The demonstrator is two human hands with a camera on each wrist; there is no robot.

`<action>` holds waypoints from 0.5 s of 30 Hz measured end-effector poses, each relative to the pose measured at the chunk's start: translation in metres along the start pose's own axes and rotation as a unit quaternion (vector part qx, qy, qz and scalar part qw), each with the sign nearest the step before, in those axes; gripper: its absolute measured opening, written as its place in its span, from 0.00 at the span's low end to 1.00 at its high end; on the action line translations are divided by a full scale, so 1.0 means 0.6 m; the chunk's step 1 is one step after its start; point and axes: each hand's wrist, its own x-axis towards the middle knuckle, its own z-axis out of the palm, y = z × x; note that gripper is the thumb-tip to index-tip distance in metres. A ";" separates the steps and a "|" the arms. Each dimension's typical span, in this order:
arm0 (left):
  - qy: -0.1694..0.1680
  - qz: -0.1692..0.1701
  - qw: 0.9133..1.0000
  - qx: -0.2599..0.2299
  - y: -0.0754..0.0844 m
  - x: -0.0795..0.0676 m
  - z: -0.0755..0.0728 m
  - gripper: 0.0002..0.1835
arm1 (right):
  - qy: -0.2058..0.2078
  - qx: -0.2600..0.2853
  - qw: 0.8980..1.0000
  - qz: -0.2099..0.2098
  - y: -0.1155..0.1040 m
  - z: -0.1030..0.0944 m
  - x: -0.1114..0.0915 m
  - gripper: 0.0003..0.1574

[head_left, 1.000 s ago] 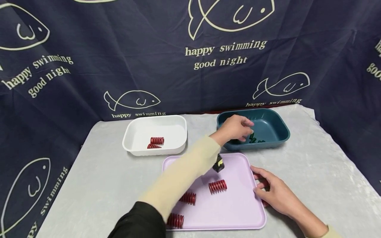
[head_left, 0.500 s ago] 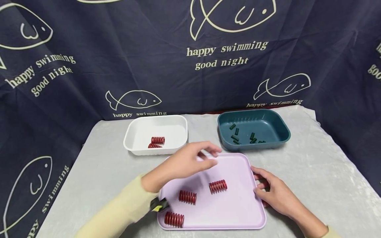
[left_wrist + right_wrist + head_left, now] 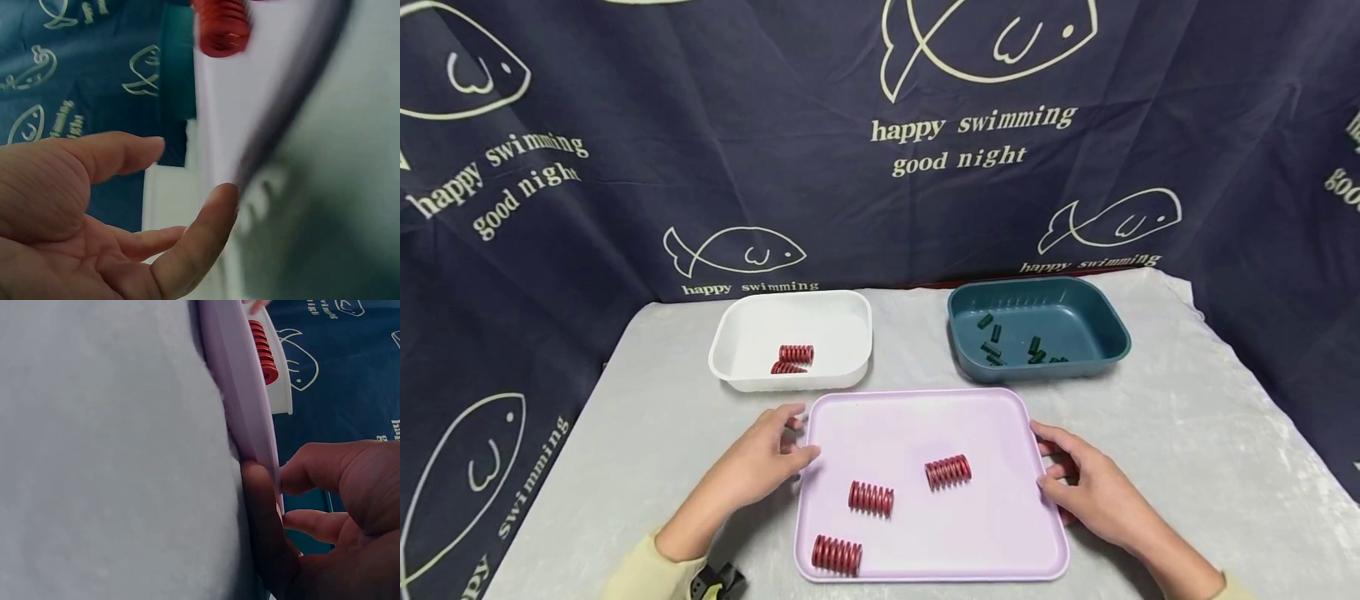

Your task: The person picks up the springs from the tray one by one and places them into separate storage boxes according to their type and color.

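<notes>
A lilac tray (image 3: 917,417) lies on the table in the head view, bearing red coil springs: an upper right spring (image 3: 948,472), a middle spring (image 3: 871,498) and a lower left spring (image 3: 837,555). My right hand (image 3: 1093,483) pinches the tray's right rim, thumb on top and fingers against the outside. At the left rim is my left hand (image 3: 763,457), thumb and fingers parted, nothing between them. The left wrist view has a fingertip (image 3: 222,197) right at the tray's edge.
Behind the tray, a white bin (image 3: 726,333) on the left holds two red springs (image 3: 795,355). To the right, a teal bin (image 3: 1082,321) holds several small dark green springs (image 3: 992,350). A dark fish-print cloth (image 3: 820,167) hangs behind the table.
My left hand has come back from over the teal bin, across the tray, to the tray's left rim. My right hand has stayed on the right rim.
</notes>
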 end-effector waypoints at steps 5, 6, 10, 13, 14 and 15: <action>-0.009 0.001 1.000 0.004 -0.020 0.005 0.012 0.33 | 0.001 -0.008 1.000 0.000 0.001 -0.001 0.000 0.43; -0.009 -0.002 1.000 0.005 -0.022 0.005 0.013 0.34 | -0.001 -0.010 1.000 0.002 0.001 -0.001 0.000 0.44; -0.031 -0.016 0.998 -0.053 -0.028 0.006 0.015 0.36 | -0.004 -0.021 1.000 0.013 -0.001 0.000 0.000 0.44; -0.056 -0.036 0.991 -0.115 -0.031 0.005 0.017 0.38 | -0.003 -0.029 0.999 0.014 -0.001 0.000 0.000 0.43; -0.059 -0.040 0.989 -0.127 -0.032 0.005 0.017 0.38 | -0.004 -0.030 0.999 0.013 -0.001 -0.001 0.001 0.43; -0.061 -0.045 0.988 -0.137 -0.033 0.005 0.018 0.39 | -0.004 -0.031 0.999 0.015 0.000 -0.001 0.001 0.43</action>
